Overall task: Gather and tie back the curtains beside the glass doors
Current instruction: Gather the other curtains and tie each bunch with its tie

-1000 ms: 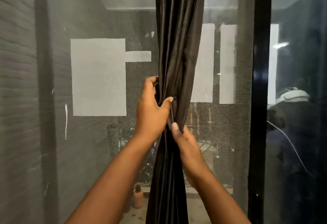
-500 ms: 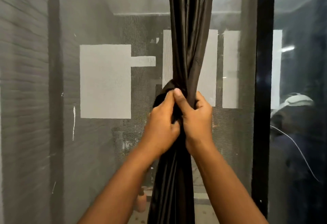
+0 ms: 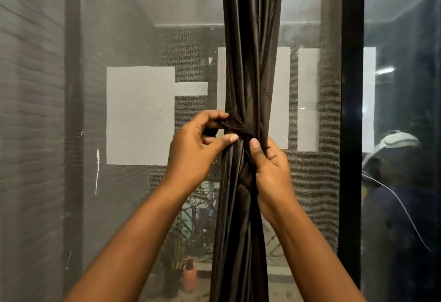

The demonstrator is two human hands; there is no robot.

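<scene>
My left hand [image 3: 194, 151] was at centre frame, its fingers curled and pinching a short twisted tail of dark fabric that stuck out leftward from the knot [image 3: 241, 128]; the thumb lay extended toward the bundle. My right hand [image 3: 270, 170] was just right of centre and slightly lower, fingers wrapped round the gathered cloth directly beneath the knot, thumb pressed upright against the front of it. The curtain [image 3: 250, 39], dark brown with a slight sheen, hung as one narrow gathered column from the top edge of the frame to the bottom edge, cinched at mid-height where the knot sat between the two hands. Behind it I observed a mesh screen [image 3: 133, 39] filling the left and middle of the frame. A black door frame [image 3: 352, 110] stood upright right of centre, with a glass pane [image 3: 403, 134] beyond it at the right edge. At lower centre, seen through the mesh, I noted a terracotta pot [image 3: 189, 280] with plants.
</scene>
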